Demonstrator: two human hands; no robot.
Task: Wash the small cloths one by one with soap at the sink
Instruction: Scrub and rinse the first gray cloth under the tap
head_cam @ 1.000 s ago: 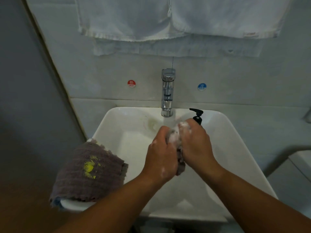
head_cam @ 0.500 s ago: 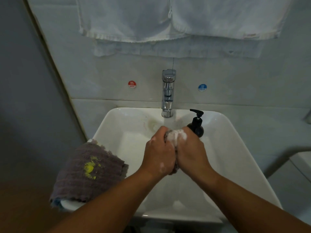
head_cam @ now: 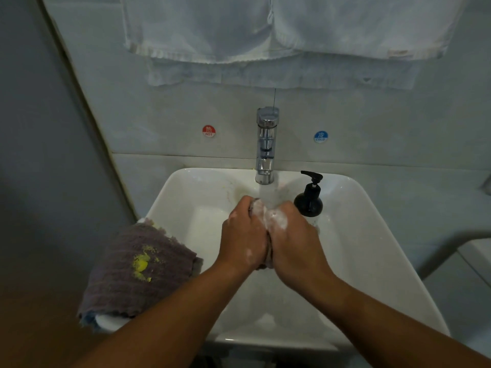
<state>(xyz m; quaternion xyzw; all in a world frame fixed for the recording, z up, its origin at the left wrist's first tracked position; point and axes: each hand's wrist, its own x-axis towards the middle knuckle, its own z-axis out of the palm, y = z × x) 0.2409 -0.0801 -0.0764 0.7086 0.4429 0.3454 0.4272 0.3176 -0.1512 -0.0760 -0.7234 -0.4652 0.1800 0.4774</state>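
Observation:
My left hand [head_cam: 243, 235] and my right hand [head_cam: 292, 236] are pressed together over the white sink [head_cam: 372, 248], both gripping a small soapy cloth [head_cam: 259, 208] between them. Only its foamy top and a dark bit at the bottom show. Water runs from the chrome tap [head_cam: 266, 144] onto the cloth and my fingers. A black soap pump bottle [head_cam: 309, 199] stands inside the basin just right of my right hand. A purple-grey cloth [head_cam: 138, 269] with a yellow stain lies folded on the sink's left rim.
White towels [head_cam: 279, 35] hang on the wall above the tap. A red hot sticker [head_cam: 208, 131] and a blue cold sticker [head_cam: 320, 136] flank the tap. A grey wall stands close at the left. A white fixture edge [head_cam: 475, 253] shows at the right.
My hands have shifted back and forth while rubbing the cloth, drawing closer together. Water now visibly runs from the tap onto the cloth.

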